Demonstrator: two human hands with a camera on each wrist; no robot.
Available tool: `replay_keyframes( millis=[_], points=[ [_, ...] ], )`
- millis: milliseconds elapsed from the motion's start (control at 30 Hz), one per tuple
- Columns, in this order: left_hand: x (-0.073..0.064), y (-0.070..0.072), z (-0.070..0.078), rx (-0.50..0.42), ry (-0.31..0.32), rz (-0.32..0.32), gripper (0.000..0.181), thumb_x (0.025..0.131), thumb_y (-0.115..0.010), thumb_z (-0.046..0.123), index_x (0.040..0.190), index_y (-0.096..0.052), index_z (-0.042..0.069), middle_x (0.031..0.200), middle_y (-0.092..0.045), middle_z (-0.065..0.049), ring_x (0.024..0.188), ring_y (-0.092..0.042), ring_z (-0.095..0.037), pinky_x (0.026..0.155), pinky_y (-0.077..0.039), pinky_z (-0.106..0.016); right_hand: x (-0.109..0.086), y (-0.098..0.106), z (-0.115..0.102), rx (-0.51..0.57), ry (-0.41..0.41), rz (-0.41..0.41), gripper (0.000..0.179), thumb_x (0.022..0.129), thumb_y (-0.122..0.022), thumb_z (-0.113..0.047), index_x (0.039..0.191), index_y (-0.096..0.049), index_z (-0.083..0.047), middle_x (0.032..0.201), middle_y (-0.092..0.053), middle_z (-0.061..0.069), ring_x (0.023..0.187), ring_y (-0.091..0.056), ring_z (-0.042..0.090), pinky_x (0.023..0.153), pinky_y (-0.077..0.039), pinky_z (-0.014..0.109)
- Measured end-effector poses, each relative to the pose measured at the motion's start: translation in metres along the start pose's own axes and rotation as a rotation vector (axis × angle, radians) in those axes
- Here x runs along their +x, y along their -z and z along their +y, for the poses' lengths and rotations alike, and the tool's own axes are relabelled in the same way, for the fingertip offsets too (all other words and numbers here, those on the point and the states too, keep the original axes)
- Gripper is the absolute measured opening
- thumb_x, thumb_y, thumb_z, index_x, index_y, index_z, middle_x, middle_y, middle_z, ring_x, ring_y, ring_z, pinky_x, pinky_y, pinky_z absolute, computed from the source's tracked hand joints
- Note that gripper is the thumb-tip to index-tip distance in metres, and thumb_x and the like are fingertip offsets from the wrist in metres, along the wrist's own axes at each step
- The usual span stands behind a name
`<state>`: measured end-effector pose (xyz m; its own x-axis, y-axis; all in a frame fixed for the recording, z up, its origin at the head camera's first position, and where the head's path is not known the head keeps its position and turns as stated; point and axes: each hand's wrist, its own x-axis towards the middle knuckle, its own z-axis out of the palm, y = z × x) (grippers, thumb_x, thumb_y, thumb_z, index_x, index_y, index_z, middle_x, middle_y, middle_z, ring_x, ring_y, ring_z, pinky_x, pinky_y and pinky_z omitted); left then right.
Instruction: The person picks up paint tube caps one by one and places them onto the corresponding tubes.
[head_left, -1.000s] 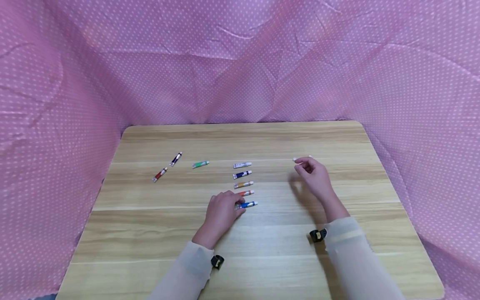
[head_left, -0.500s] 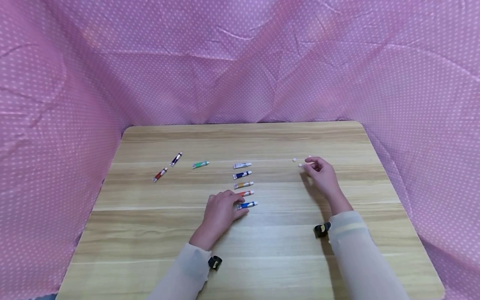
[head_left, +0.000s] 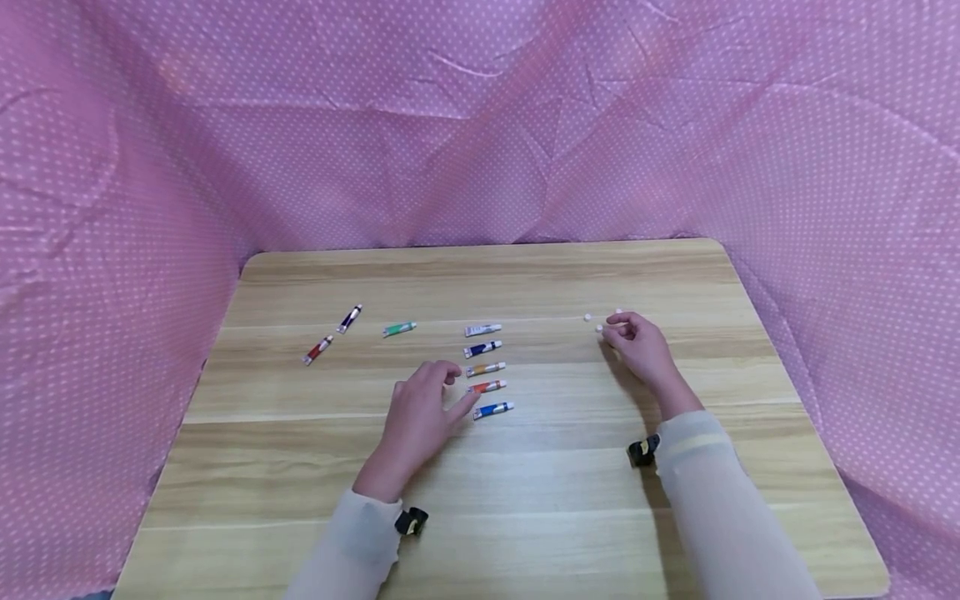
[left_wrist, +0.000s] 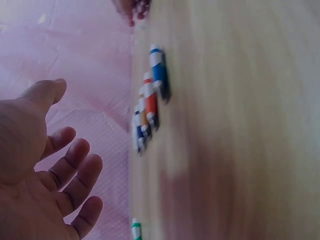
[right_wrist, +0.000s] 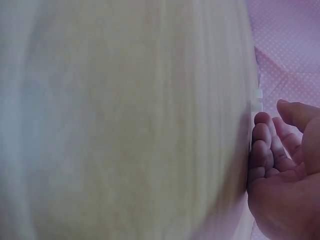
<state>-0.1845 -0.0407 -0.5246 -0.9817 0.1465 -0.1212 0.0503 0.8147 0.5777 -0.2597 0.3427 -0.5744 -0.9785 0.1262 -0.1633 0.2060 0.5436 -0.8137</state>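
Observation:
Five small things aside, a column of several small paint tubes lies mid-table: white (head_left: 482, 330), dark blue (head_left: 482, 349), ochre (head_left: 486, 369), orange (head_left: 487, 387) and a blue tube (head_left: 493, 410) nearest. My left hand (head_left: 416, 417) hovers just left of the column, fingers loosely bent and holding nothing; the left wrist view shows its thumb (left_wrist: 47, 95) apart from the fingers. At the right, my right hand (head_left: 641, 354) is beside a small white piece (head_left: 599, 328), its thumb and forefinger apart. Whether it touches that piece I cannot tell.
Further left lie a green tube (head_left: 400, 329), a dark purple tube (head_left: 349, 318) and a red tube (head_left: 318, 350). Two more white pieces, one farther left (head_left: 587, 317) and one behind the fingers (head_left: 618, 311), lie near the right hand. Pink dotted cloth (head_left: 480, 167) borders the wooden table (head_left: 570, 517).
My left hand has let go of the blue tube and moved left and up from it. The right hand shifted right, leaving a white piece on the table, then stayed nearly still.

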Motion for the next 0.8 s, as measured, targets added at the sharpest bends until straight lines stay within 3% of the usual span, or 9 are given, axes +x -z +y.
replay_keyframes(
  millis=[200,500,800],
  points=[
    [0.0,0.022,-0.012,-0.001,0.011,0.043,0.051,0.102,-0.074,0.048,0.14,-0.063,0.017,0.135,-0.066,-0.005,0.12,-0.066,-0.027,0.109,-0.045,-0.05,0.004,0.001,-0.001,-0.028,-0.033,-0.025,0.038,0.108,-0.068,-0.025,0.139,-0.063,-0.005,0.117,-0.07,0.012,0.097,-0.062,0.013,0.074,-0.053,0.019],
    [0.003,0.052,-0.054,-0.019,0.074,0.087,0.053,0.106,-0.068,0.047,0.146,-0.058,0.013,0.143,-0.06,-0.011,0.123,-0.063,-0.032,0.109,-0.043,-0.054,0.007,0.0,0.002,-0.092,-0.008,-0.057,0.039,0.108,-0.068,-0.029,0.14,-0.064,-0.007,0.122,-0.071,0.016,0.105,-0.066,0.023,0.08,-0.053,0.023],
    [-0.001,0.08,-0.09,-0.029,0.101,0.165,0.061,0.108,-0.063,0.049,0.151,-0.053,0.008,0.142,-0.058,-0.019,0.126,-0.061,-0.039,0.109,-0.04,-0.062,0.01,0.002,-0.001,-0.169,0.032,-0.04,0.034,0.109,-0.067,-0.03,0.137,-0.07,-0.011,0.12,-0.074,0.02,0.108,-0.068,0.033,0.09,-0.051,0.037]
  ],
)
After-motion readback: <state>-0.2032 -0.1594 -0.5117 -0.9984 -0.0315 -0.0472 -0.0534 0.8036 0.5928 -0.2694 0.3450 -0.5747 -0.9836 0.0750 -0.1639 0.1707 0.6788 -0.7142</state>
